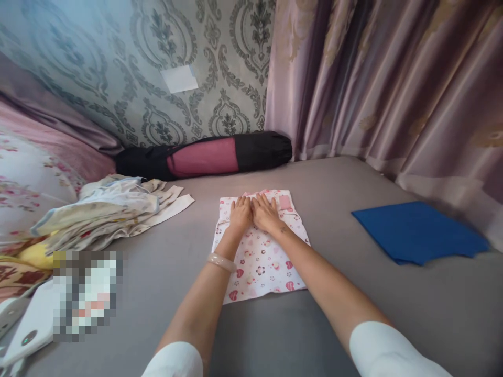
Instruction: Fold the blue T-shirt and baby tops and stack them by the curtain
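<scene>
A white cloth garment (261, 264) printed with pink hearts and small flowers lies flat on the grey bed surface, straight in front of me. Its far end looks folded over, with a plain pink patch at the right corner. My left hand (240, 213) rests palm down on that far part, fingers stretched forward. Right beside it, my right hand (264, 211) lies flat on the same cloth, fingers extended. The two hands touch or nearly touch at the thumbs. Neither grips the cloth. What lies under the palms is hidden.
A folded blue cloth (418, 233) lies to the right. On the left are a heap of pale clothes (113, 207) and a white device (39, 319) beside a pixelated patch. A black and pink roll bag (204, 156) lies along the wall; curtains (377, 78) hang at the right.
</scene>
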Available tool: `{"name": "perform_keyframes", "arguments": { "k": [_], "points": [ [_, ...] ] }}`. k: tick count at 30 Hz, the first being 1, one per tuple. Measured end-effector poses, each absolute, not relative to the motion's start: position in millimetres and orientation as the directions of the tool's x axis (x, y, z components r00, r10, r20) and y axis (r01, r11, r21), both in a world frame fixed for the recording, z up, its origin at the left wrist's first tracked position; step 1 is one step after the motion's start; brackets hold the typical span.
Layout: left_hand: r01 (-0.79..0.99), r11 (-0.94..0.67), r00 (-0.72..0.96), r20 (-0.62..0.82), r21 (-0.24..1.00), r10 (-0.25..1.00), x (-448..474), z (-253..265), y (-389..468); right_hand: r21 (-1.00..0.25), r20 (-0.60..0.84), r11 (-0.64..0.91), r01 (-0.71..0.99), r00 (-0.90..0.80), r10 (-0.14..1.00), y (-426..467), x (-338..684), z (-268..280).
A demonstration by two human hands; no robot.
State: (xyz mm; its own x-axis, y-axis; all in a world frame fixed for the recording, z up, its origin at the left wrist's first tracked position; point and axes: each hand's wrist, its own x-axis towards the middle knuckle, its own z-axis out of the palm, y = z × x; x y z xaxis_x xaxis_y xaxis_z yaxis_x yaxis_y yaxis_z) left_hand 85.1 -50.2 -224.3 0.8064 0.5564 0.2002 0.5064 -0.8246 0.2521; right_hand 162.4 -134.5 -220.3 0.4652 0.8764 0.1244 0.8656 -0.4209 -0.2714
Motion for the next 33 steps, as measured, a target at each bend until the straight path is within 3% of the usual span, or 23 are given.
{"name": "perform_keyframes", "arguments": {
  "k": [8,16,28,33],
  "points": [
    [0.533,-0.825,0.789,0.243,0.187,0.565,76.5,-244.3,-33.8,-0.267,0.172,-0.383,0.884,0.435,0.884,-132.7,164.5,-238.1],
    [0.606,-0.785,0.733,0.29,0.133,0.615,70.4,-250.2,-21.4,-0.269,0.194,-0.499,0.824,0.553,0.81,-137.7,176.5,-241.5],
    [0.642,-0.75,0.738,0.139,0.158,0.661,57.3,-240.3,-9.0,-0.259,0.197,-0.564,0.784,0.615,0.764,-144.0,191.2,-245.5],
    [0.615,-0.756,0.761,0.084,0.226,0.644,47.5,-240.2,1.6,-0.209,0.214,-0.621,0.755,0.655,0.725,-153.8,204.0,-243.5]
  ]
}}
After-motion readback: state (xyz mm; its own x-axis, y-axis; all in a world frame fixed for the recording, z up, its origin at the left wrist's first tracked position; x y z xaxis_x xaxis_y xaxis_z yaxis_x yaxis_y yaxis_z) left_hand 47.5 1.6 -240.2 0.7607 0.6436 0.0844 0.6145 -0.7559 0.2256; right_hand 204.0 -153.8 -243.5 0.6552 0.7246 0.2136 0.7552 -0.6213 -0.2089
